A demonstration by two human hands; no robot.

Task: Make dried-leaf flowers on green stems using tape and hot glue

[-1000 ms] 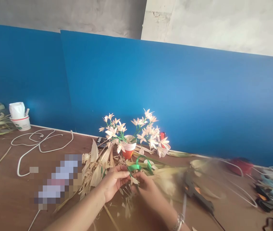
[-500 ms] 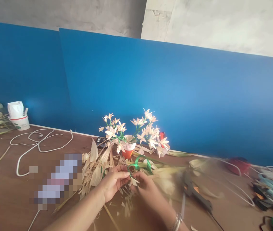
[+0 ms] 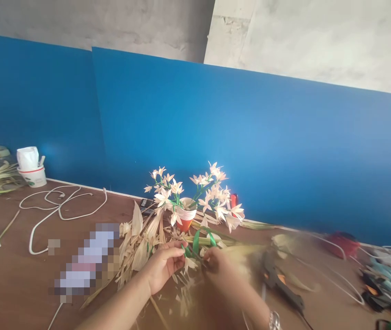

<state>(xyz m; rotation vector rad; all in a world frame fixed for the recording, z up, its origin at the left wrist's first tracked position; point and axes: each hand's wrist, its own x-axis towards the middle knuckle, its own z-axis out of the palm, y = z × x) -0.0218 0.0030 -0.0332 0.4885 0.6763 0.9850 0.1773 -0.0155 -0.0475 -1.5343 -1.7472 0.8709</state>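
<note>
My left hand (image 3: pixel 168 265) is closed, thumb and fingertips pinching a strip of green tape (image 3: pixel 195 244) that loops up and over to the right. A small cream husk flower (image 3: pixel 190 264) hangs just below, between my two hands. To its right, my right hand (image 3: pixel 219 265) is blurred, its fingers curled together near a thin dark stem; what they grip is hard to make out. Behind my hands stands a red-and-white paper cup (image 3: pixel 186 214) holding green-stemmed sprays of cream flowers (image 3: pixel 218 195).
Dry husks (image 3: pixel 143 247) lie left of my hands. A glue gun (image 3: pixel 281 284) rests to the right, near a red object (image 3: pixel 343 244) and a jumble of tools. White cable (image 3: pixel 39 225) and a white tub (image 3: pixel 33 177) are on the left. A blue panel (image 3: pixel 216 128) stands behind.
My right hand has moved right, away from my left, which stays near the flower. The view has shifted slightly, so the scene sits a little lower and further right.
</note>
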